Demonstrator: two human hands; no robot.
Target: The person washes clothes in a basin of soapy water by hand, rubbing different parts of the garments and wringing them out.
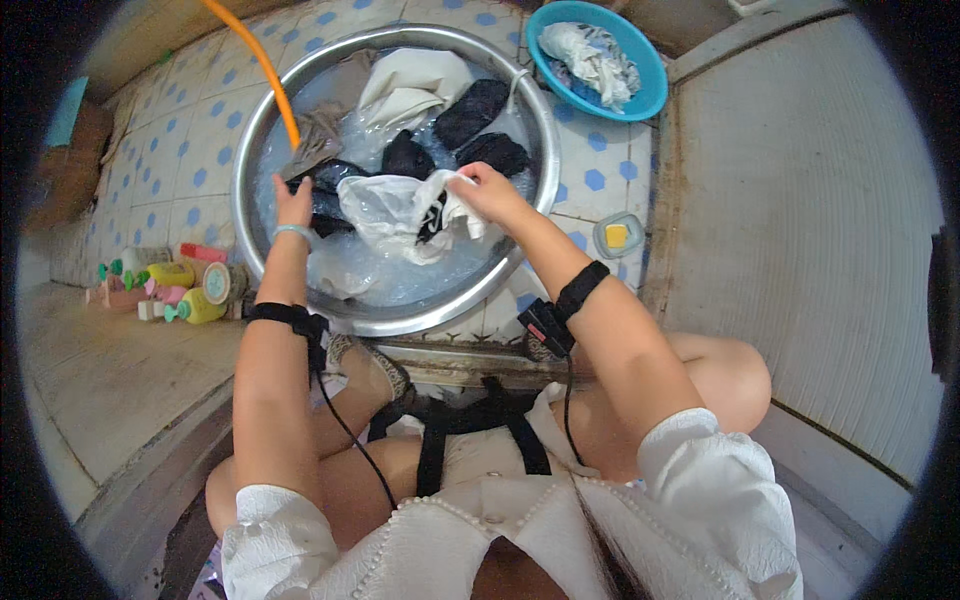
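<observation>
In a large round metal basin [397,328] of cloudy water, several wet garments float. My right hand [487,193] pinches the edge of a white cloth [382,206] with a black printed mark, raised at least partly above the water. My left hand [294,204] is at the basin's left side, against a dark wet garment [330,176]; whether its fingers grip the fabric is unclear. Other black cloth pieces [471,114] lie beyond my hands, beside a cream-coloured garment [412,82]. A grey-brown cloth [322,127] floats at the upper left.
An orange hose [259,56] reaches into the basin from the upper left. A blue plastic basin [655,90] with wet cloth stands at the upper right. Yellow soap [616,236] sits in a dish [634,247] on the tiles. Several bottles [199,306] cluster at the left.
</observation>
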